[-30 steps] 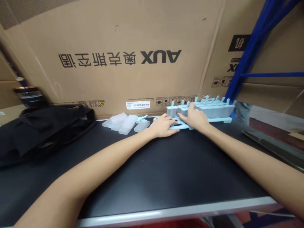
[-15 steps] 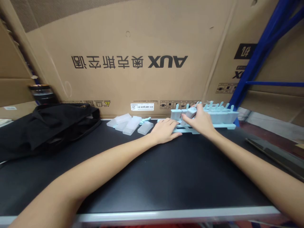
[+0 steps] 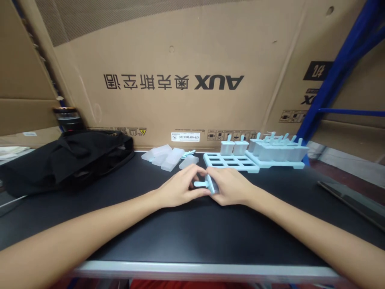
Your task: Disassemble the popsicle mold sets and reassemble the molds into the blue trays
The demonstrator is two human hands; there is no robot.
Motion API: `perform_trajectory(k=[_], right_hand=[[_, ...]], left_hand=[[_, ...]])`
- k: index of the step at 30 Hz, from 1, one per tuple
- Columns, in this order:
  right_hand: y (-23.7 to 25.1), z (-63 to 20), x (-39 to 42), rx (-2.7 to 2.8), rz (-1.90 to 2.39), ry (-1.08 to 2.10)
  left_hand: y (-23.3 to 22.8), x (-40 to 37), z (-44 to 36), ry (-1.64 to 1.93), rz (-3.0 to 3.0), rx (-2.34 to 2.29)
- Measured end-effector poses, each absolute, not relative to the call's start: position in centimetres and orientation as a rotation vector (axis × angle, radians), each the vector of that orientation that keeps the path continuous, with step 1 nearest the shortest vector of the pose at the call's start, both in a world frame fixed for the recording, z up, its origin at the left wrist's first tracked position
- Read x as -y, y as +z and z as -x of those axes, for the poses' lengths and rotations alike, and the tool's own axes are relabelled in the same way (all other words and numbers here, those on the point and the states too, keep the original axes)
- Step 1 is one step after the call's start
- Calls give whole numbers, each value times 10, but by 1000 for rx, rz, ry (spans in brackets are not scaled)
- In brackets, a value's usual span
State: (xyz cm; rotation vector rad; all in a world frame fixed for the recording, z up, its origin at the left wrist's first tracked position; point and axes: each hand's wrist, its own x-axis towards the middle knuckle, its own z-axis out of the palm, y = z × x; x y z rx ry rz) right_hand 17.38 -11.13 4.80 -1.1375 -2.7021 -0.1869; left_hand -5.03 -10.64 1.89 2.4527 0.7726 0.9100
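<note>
The left hand [image 3: 180, 188] pinches the pale-blue stick while the right hand [image 3: 230, 185] closes around the body of one popsicle mould [image 3: 207, 184] — it lies between them, long axis left to right, just above the black table [image 3: 192, 233]; the near-empty tray [image 3: 230, 162] sits beyond — nearer the right hand.

A black surface [image 3: 192, 228] with a pale metal front edge runs across the view. Behind it stands a wall of large brown cardboard boxes [image 3: 168, 52] with upside-down "AUX" lettering. A blue steel shelving upright [image 3: 337, 76] rises at right. The light is even and indoor.
</note>
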Motion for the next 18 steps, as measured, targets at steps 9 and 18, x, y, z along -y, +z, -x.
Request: perform_trajectory(k=[9, 18], right_hand=[[44, -177, 105, 2712, 1234, -164], [46, -184, 101, 2686, 1232, -204]], left_hand=[[16, 98, 44, 916, -2535, -719], [16, 96, 43, 1028, -2447, -826]])
